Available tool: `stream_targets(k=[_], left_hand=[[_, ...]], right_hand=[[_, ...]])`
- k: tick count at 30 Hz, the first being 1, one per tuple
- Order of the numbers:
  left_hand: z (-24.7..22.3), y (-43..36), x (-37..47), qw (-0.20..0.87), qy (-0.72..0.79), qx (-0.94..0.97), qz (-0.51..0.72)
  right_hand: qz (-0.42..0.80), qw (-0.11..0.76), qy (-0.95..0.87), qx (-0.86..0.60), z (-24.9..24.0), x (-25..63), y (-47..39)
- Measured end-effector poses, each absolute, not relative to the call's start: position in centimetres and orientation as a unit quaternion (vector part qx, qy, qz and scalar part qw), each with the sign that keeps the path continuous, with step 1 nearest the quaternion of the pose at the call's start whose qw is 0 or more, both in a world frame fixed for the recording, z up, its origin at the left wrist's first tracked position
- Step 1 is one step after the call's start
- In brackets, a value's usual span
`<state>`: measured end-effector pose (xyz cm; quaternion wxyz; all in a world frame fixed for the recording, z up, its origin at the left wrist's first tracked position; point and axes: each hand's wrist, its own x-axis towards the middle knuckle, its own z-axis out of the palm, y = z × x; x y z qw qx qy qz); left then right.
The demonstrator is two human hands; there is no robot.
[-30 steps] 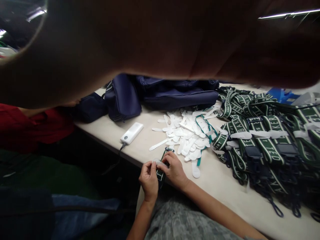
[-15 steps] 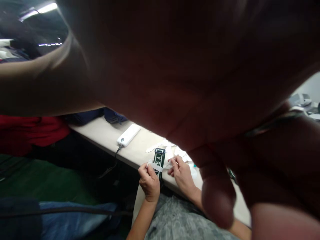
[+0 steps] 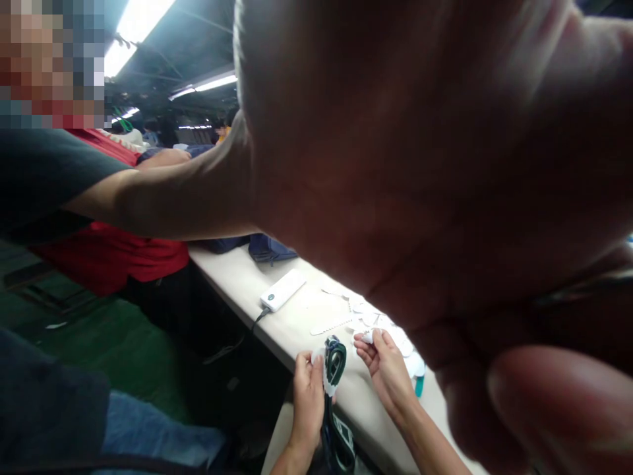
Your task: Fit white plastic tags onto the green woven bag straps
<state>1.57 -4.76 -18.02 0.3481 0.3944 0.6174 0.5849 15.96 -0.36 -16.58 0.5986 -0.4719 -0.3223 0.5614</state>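
Note:
Near the table edge, my left hand [image 3: 307, 389] is closed on a folded dark green strap [image 3: 336, 361] with white markings. A white strip [image 3: 330, 388] is wrapped around the strap below its looped top, and the strap's lower loops hang beneath my hand. My right hand [image 3: 388, 373] is to the right, apart from the strap, its thumb and fingers pinching a small white piece [image 3: 368, 337]. White strips and cut pieces [image 3: 366, 318] lie scattered on the table just beyond my hands.
Another person's hand [image 3: 420, 198], very near the camera, covers much of the view. A white power bank [image 3: 283, 290] with a dark cable lies on the pale table [image 3: 237, 280]. Dark blue fabric [image 3: 270, 249] sits farther back. A person in red [image 3: 148, 260] stands at left.
The strap, flat with lettering facing up before, is now turned on edge in my left hand with the strip around it. My right hand has moved away from it. The view has shifted.

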Motion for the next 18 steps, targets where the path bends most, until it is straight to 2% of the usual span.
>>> stream_targets(k=[4, 9, 13, 18], left_hand=[[-17.2, -5.0, 2.1, 0.413, 0.598, 0.404, 0.556], [-16.7, -5.2, 2.0, 0.440, 0.582, 0.411, 0.547], [-16.6, -5.0, 1.6, 0.420, 0.580, 0.405, 0.568], [-16.3, -4.0, 1.4, 0.357, 0.583, 0.406, 0.606]], right_hand=[[0.499, 0.625, -0.353, -0.485, -15.0, 17.0, 1.6], [0.419, 0.653, -0.387, -0.499, -12.7, 18.3, 2.9], [0.375, 0.659, -0.402, -0.513, -11.2, 20.4, 3.0], [0.347, 0.592, -0.498, -0.530, -12.1, 19.8, -0.6]])
